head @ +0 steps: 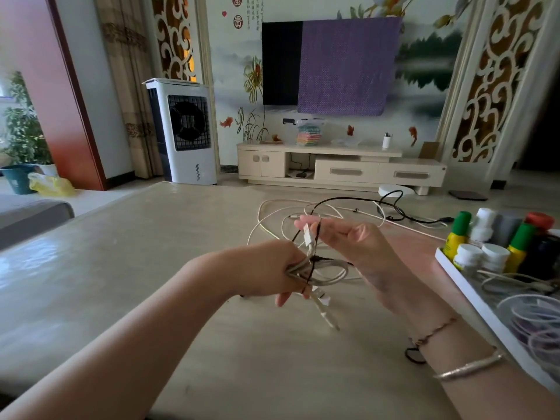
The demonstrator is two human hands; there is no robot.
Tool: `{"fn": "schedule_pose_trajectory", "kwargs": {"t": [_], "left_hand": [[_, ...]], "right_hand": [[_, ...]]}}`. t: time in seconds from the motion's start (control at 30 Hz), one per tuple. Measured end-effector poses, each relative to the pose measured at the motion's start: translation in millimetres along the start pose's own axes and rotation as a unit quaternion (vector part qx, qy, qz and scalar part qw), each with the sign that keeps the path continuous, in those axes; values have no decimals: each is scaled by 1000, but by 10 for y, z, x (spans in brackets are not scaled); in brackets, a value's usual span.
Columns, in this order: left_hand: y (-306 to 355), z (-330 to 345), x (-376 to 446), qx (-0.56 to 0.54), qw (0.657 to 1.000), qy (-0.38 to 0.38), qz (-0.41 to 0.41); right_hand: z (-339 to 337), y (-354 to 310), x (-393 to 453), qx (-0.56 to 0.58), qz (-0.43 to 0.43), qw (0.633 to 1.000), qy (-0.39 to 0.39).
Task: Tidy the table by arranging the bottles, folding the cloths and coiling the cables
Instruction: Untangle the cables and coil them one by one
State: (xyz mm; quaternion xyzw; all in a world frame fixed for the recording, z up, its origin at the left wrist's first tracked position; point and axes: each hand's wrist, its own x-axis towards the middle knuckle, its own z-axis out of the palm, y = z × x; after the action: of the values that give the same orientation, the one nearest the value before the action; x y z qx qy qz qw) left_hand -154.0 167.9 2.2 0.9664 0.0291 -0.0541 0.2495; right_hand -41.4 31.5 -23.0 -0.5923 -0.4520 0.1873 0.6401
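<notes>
Two hands wind up cables over the surface.

The left hand (pixel 281 272) grips a small bundle of white cable (pixel 324 272) with its fingers curled round the loops, and a thin black cable (pixel 313 237) runs through the same bundle. The right hand (pixel 348 241) is just beside it, a bit higher, and pinches the white cable near its plug with its fingertips (pixel 306 222). More loose white and black cables (pixel 391 207) lie in a tangle on the surface (pixel 151 268) behind the hands, toward its far edge. At the right edge sits a white tray (pixel 463 283). In it stand bottles (pixel 481 234) with green, white and red caps, and some coiled cables (pixel 533 316) lie in its near part.
</notes>
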Motion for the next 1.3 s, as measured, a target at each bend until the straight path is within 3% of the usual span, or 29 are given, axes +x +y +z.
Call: {"fn": "schedule_pose_trajectory", "kwargs": {"t": [0.3, 0.5, 0.67, 0.93, 1.17, 1.3], "left_hand": [[10, 21, 39, 47, 999, 0, 11], [-30, -22, 41, -11, 997, 77, 22], [-98, 51, 43, -49, 996, 79, -4], [-93, -40, -33, -204, 971, 123, 15], [-63, -59, -27, -313, 933, 178, -23], [-64, -28, -6, -303, 929, 208, -39]], "right_hand": [[53, -16, 70, -61, -21, 996, 56], [26, -29, 132, -243, -83, 963, 83], [-5, -78, 76, -292, -52, 955, -13], [-71, -128, -50, -165, -58, 982, -73], [-10, -105, -13, -59, -61, 996, -15], [-9, -96, -19, -45, -58, 997, 9]]}}
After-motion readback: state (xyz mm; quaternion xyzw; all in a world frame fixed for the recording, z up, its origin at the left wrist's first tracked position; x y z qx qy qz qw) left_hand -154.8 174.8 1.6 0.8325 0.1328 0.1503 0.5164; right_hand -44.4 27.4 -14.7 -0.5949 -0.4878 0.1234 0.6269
